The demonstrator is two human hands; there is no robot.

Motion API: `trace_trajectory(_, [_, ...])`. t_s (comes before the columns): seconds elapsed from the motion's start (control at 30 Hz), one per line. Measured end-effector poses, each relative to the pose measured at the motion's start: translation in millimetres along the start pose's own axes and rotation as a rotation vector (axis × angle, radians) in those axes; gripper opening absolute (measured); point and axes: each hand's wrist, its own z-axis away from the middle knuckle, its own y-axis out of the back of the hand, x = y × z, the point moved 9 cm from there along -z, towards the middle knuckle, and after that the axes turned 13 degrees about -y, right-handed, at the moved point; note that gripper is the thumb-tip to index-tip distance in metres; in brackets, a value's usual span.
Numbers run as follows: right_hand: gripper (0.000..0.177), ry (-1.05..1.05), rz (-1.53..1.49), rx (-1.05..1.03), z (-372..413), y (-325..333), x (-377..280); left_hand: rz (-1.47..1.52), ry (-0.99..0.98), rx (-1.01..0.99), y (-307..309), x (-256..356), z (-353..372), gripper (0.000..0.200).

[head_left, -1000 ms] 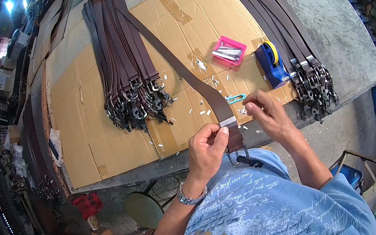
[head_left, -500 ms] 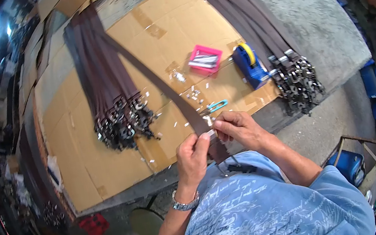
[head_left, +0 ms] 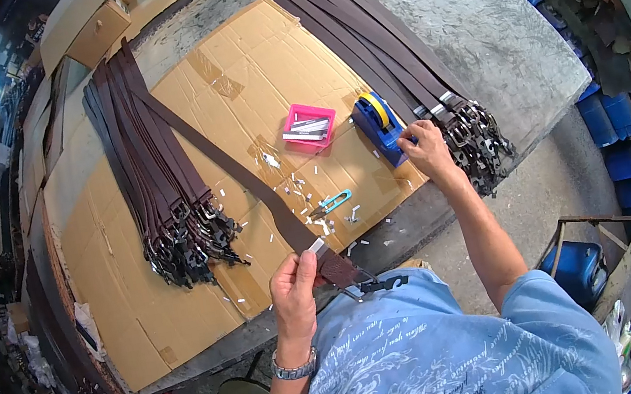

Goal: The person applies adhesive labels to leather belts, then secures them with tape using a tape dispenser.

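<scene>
My left hand (head_left: pixel 295 294) pinches a dark brown leather belt (head_left: pixel 232 169) near its buckle end, thumb beside a small white label (head_left: pixel 317 245) lying across the strap. The buckle (head_left: pixel 365 285) hangs against the blue shirt, and the belt's far part runs up onto a bundle. Out to the right, my right hand (head_left: pixel 426 150) is at the front end of a blue tape dispenser (head_left: pixel 381 132) with a yellow core. Its fingertips are pressed together there; whatever is between them is too small to make out.
Buckled belts lie in a left bundle (head_left: pixel 152 166) and a right bundle (head_left: pixel 371 29) on the table. Between them, a pink tray (head_left: pixel 310 128) holds label strips. Blue thread snips (head_left: pixel 331 204) lie among scattered white scraps on the cardboard (head_left: pixel 224 296). Blue containers (head_left: pixel 582 269) stand beyond the table's right side.
My right hand has left the belt and moved right to the tape dispenser. My left hand still grips the belt, slightly lower and further left, with the white label now in plain sight.
</scene>
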Motion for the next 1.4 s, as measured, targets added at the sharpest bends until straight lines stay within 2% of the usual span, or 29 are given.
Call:
trace_trajectory(0.03, [0.025, -0.012, -0.064, -0.082, -6.6, -7.0, 4.5, 0.003, -0.002, -0.011, 0.5, -0.1, 1.3, 0.026])
trace_trajectory(0.17, [0.024, -0.048, -0.180, -0.026, -7.3, 1.0, 5.0, 0.007, 0.004, -0.053, 3.4, -6.3, 6.0, 0.020])
trace_trajectory(0.27, [0.024, -0.175, -0.241, -0.104, 2.7, 10.7, 4.3, 0.035, 0.040, -0.055, -3.2, -2.1, 8.5, 0.014])
trace_trajectory(0.4, [0.024, -0.191, -0.353, -0.152, 14.7, -0.8, 23.2, 0.081, 0.032, -0.119, -16.0, 1.8, 7.9, 0.017])
trace_trajectory(0.5, [0.033, -0.230, -0.646, -0.150, 24.1, -8.2, 31.7, 0.087, 0.026, -0.161, -19.7, -0.2, 8.1, 0.021])
trace_trajectory(0.6, [0.036, -0.279, -0.767, -0.136, 32.0, -10.6, 30.5, 0.077, 0.056, -0.179, -20.1, -3.7, 9.9, 0.024])
trace_trajectory(0.67, [0.035, -0.257, -0.748, -0.133, 30.5, -12.6, 34.2, 0.080, 0.071, -0.173, -19.6, -4.8, 10.0, 0.024])
trace_trajectory(0.73, [0.039, -0.273, -0.275, 0.030, 31.6, 2.8, 36.1, 0.095, 0.063, -0.175, -21.3, -1.6, 10.3, 0.027])
trace_trajectory(0.83, [0.038, -0.205, -0.128, 0.057, 39.4, 17.2, 31.3, 0.119, 0.040, -0.153, -22.2, 7.2, 8.7, 0.032])
trace_trajectory(0.93, [0.037, -0.166, -0.486, -0.148, 68.0, 22.8, 1.7, 0.135, 0.044, -0.120, -17.2, 3.9, 8.9, 0.040])
trace_trajectory(0.97, [0.037, -0.162, -0.480, -0.166, 81.6, 29.9, -14.0, 0.140, 0.052, -0.128, -16.6, 2.4, 8.5, 0.044])
trace_trajectory(1.03, [0.035, -0.191, -0.717, -0.454, 117.5, 28.8, -60.7, 0.144, 0.075, -0.131, -19.8, 4.2, 7.2, 0.044])
trace_trajectory(1.13, [0.030, -0.125, -0.667, -0.569, 157.1, 35.8, -110.8, 0.155, 0.106, -0.158, -25.2, 4.9, 7.9, 0.046])
trace_trajectory(1.27, [0.030, -0.095, -0.606, -0.674, 188.2, 30.4, -146.0, 0.181, 0.118, -0.231, -27.4, 6.6, 8.9, 0.046])
trace_trajectory(1.4, [0.026, 0.004, -0.445, -0.621, 200.8, 24.4, -161.3, 0.196, 0.119, -0.282, -26.0, 8.3, 12.2, 0.043])
